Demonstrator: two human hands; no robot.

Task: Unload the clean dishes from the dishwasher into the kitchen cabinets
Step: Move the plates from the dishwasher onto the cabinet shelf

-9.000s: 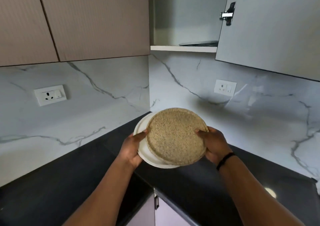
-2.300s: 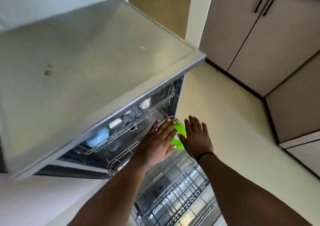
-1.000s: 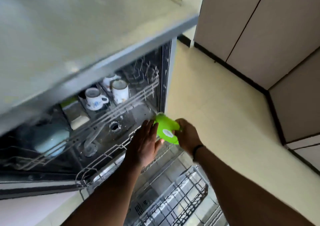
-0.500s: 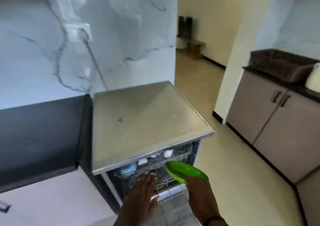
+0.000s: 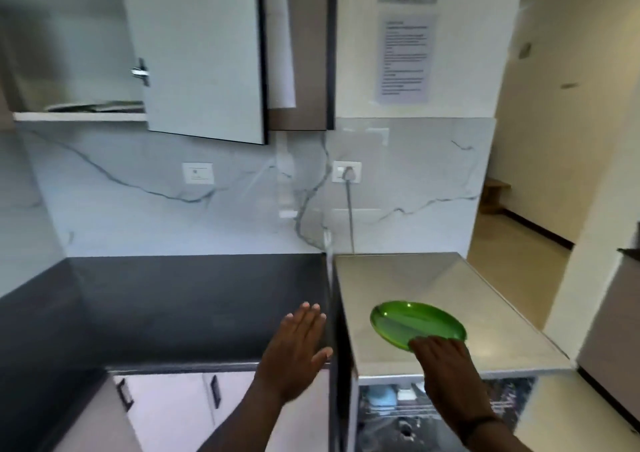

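Observation:
My right hand (image 5: 445,365) holds a green plate (image 5: 415,323) by its near rim, level above the steel top of the dishwasher (image 5: 485,313). My left hand (image 5: 294,351) hovers empty with straight fingers over the front edge of the black counter (image 5: 173,309). The dishwasher's upper rack (image 5: 388,399) shows below with a blue item and white pieces in it. The upper cabinet (image 5: 69,53) at top left stands with its door (image 5: 201,53) swung out; dark flat dishes (image 5: 93,106) lie on its shelf.
A marble backsplash with two sockets (image 5: 347,171) and a cable runs behind the counter. Drawers with dark handles (image 5: 214,391) sit under the counter. A doorway and hallway (image 5: 540,192) open to the right. Papers (image 5: 405,57) hang on the wall.
My view has lifted from the dishwasher up to the counter and wall cabinet. The green plate has come up out of the rack and now sits over the dishwasher top in my right hand.

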